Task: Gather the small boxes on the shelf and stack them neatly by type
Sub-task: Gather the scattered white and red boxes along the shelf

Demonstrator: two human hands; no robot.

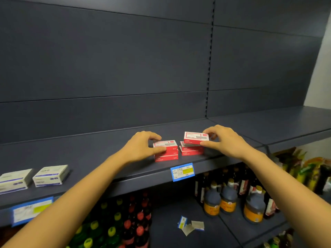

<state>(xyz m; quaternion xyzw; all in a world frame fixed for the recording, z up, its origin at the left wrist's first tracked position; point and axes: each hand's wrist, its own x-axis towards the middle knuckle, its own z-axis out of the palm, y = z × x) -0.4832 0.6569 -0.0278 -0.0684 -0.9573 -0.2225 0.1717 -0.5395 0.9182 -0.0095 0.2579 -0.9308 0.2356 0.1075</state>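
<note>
Two short stacks of red boxes stand side by side, just apart, near the front edge of a dark grey shelf (107, 158). The left hand (141, 147) grips the top box of the left stack (166, 153): its thumb lies on the front face and its fingers (154, 136) curl over the back, clamped on the box. The right hand (223, 140) pinches the right end of a red box (196, 137) between thumb and curled fingers. This box sits slightly askew over the right stack (191, 151); whether it rests on the box below or hangs just above it cannot be told.

Well apart to the left, two white boxes (51, 175) lie side by side on the same shelf. A blue-edged price tag (182, 171) hangs on the shelf's front lip below the red stacks, and another tag (30, 210) hangs below the white boxes.

The lower shelf (170, 212) holds dark sauce bottles (229, 197) on the right, soda bottles (129, 224) with red and green caps on the left, and a few loose tags (191, 226) between them.
</note>
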